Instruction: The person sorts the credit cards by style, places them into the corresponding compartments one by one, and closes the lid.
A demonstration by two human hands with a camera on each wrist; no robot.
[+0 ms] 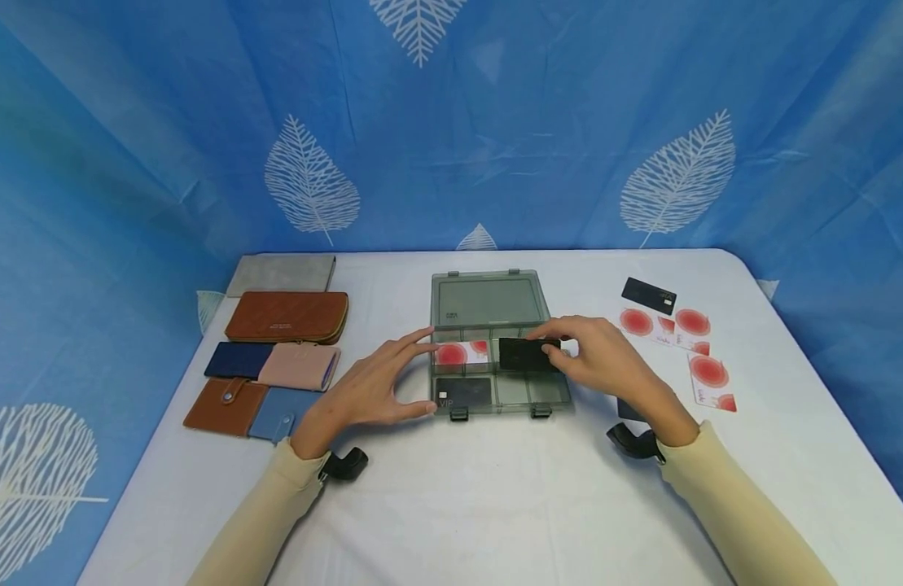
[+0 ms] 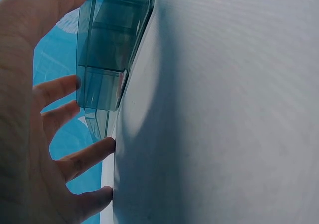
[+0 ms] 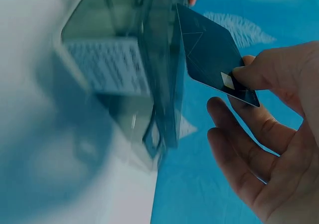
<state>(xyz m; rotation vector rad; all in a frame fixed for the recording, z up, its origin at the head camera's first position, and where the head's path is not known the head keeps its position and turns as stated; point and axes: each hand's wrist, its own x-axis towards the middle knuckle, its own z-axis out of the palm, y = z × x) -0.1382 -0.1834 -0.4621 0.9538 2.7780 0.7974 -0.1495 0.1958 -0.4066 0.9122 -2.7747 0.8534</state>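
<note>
A translucent grey-green compartment box lies with its lid folded back. My right hand pinches a black card between thumb and fingers, above the box's right-hand compartments. In the right wrist view this black card is tilted beside the rim, its chip near the thumb. Spread along the box's left side is my left hand, its fingertips and thumb at the edge. A red-and-white card lies in a left back compartment, with a black VIP card in the front left one.
On the right lie a black card, several red-and-white cards, and a dark card partly under the right wrist. Wallets stand grouped on the left: grey, brown zipped, navy, pink, tan and blue.
</note>
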